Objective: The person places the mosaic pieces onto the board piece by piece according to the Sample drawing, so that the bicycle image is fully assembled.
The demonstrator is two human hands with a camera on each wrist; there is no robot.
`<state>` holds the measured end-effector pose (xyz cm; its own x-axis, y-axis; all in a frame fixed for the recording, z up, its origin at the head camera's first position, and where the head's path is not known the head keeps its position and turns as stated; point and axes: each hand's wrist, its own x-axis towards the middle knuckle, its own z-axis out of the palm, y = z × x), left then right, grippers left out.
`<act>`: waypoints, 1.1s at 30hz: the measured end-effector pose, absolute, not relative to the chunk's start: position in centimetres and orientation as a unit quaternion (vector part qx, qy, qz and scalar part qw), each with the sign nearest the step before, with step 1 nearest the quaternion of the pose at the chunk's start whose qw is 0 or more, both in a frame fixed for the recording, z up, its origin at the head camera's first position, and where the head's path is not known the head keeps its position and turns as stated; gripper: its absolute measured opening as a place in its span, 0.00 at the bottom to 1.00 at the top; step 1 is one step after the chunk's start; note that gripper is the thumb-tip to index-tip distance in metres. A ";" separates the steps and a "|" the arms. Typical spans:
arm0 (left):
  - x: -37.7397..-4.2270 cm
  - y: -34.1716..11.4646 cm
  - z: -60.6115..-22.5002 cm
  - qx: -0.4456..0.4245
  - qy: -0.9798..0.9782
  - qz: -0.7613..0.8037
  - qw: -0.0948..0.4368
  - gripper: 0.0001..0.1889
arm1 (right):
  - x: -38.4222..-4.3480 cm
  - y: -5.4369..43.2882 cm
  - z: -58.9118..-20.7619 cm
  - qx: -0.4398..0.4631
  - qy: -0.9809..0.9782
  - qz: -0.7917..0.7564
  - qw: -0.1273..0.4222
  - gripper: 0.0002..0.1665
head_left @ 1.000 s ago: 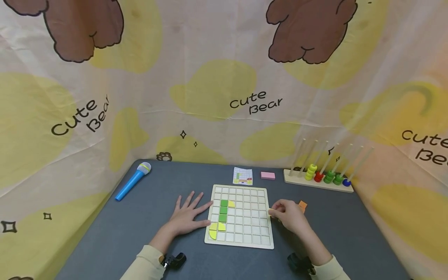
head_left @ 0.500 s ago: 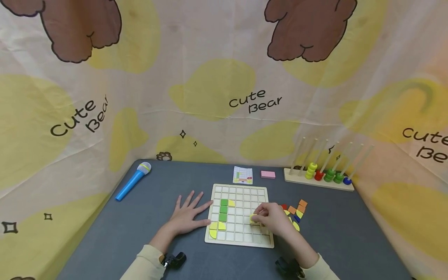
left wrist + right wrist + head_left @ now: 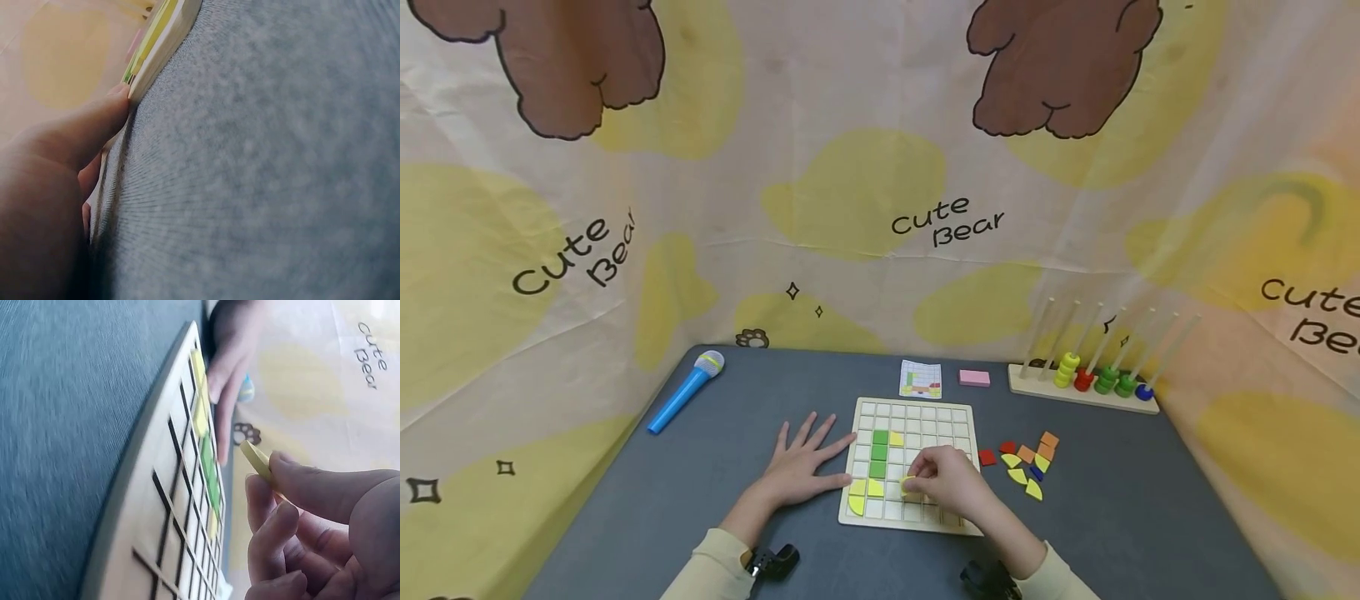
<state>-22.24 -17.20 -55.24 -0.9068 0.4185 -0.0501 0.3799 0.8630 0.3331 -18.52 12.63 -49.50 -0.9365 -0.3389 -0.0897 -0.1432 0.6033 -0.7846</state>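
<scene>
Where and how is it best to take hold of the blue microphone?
Probably around the middle of the handle, from above, fingers across it: the microphone lies on its side, its long, slim handle slanting toward the near side, its grey head farther away. The left hand is nearer.

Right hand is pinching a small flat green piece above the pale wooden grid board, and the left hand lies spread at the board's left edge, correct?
No: the small flat piece is yellow, not green, as the right wrist view shows. The right hand pinches it above the pale wooden grid board, with the left hand spread at the board's left edge.
</scene>
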 end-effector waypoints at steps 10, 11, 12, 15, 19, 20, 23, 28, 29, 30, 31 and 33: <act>-22.2 -17.3 -55.9 0.208 0.962 0.171 0.045 0.39 | -17.8 10.5 -50.2 -0.142 0.883 -0.429 0.126 0.08; -22.2 -17.3 -56.0 0.210 0.961 0.174 0.041 0.39 | -17.8 10.3 -50.2 -0.145 0.882 -0.430 0.126 0.08; -22.2 -17.3 -56.0 0.213 0.960 0.177 0.037 0.38 | -17.8 10.2 -50.3 -0.146 0.882 -0.430 0.126 0.07; -22.3 -17.3 -56.0 0.214 0.960 0.176 0.037 0.38 | -17.8 9.7 -50.5 -0.153 0.880 -0.430 0.128 0.07; -22.3 -17.3 -55.9 0.211 0.962 0.167 0.047 0.39 | -17.8 8.9 -50.9 -0.172 0.880 -0.422 0.132 0.07; -22.3 -17.3 -55.8 0.211 0.962 0.165 0.047 0.39 | -17.8 8.7 -51.1 -0.177 0.881 -0.419 0.132 0.08; -22.3 -17.3 -55.6 0.213 0.962 0.164 0.047 0.39 | -17.7 8.2 -51.4 -0.186 0.881 -0.414 0.130 0.08; -22.2 -17.3 -55.4 0.211 0.963 0.162 0.047 0.39 | -17.6 7.4 -51.6 -0.182 0.893 -0.393 0.119 0.10; -22.2 -17.3 -55.4 0.211 0.963 0.161 0.047 0.39 | -17.6 7.3 -51.6 -0.179 0.897 -0.386 0.116 0.11; -22.1 -17.3 -55.3 0.210 0.964 0.158 0.049 0.39 | -17.5 7.3 -51.5 -0.178 0.900 -0.381 0.114 0.11; -22.1 -17.2 -55.2 0.210 0.964 0.157 0.049 0.39 | -17.5 7.2 -51.4 -0.177 0.903 -0.376 0.111 0.11; -22.0 -17.2 -55.1 0.211 0.963 0.158 0.048 0.39 | -17.5 7.2 -51.2 -0.175 0.906 -0.370 0.109 0.11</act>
